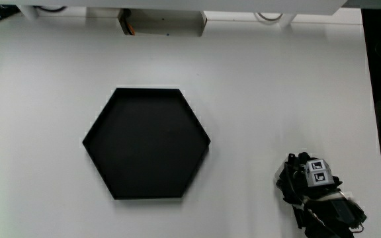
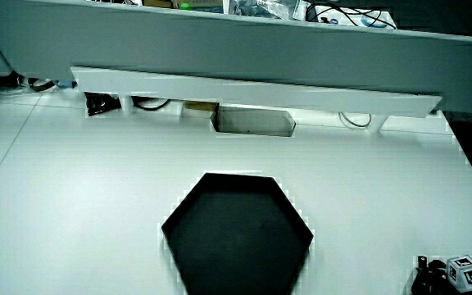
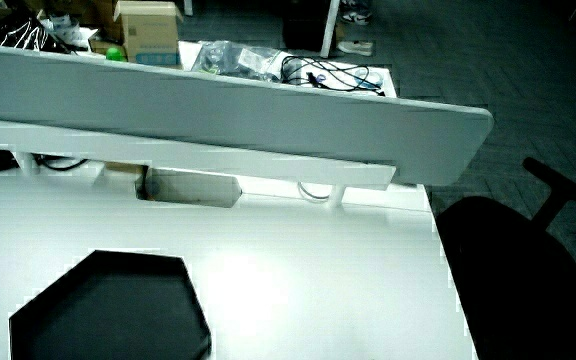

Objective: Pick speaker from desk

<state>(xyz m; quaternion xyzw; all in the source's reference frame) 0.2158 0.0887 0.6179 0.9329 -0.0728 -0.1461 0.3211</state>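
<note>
Hand (image 1: pixel 313 193) in a black glove rests low over the white surface (image 1: pixel 276 86), close to that surface's edge and well apart from the black hexagonal tray (image 1: pixel 147 142), which sits near the middle of the frame in the main view. The hand is a little nearer to the person than the tray's middle. The small patterned cube (image 1: pixel 316 173) on its back faces upward, and the forearm (image 1: pixel 336 215) runs back toward the person. How the hand is closed cannot be told: the glove shows as one dark mass. The speaker cannot be picked out anywhere on the surface, and whether it lies under or inside the hand cannot be told either. In a side view only part of the hand (image 2: pixel 433 281) and its cube (image 2: pixel 465 273) show, again apart from the tray (image 2: pixel 236 238). The tray (image 3: pixel 108 305) lies flat with a low raised rim, and nothing shows inside it. Farther from the person than the tray, a rectangular cut-out (image 1: pixel 164 23) opens at the foot of the low grey partition (image 2: pixel 220 49), seen in both side views. A tangle of cables (image 3: pixel 328 75) and a cardboard box (image 3: pixel 148 25) lie farther off than the partition (image 3: pixel 218 100). A dark office chair (image 3: pixel 518 270) stands on the floor beside the surface's edge.
</note>
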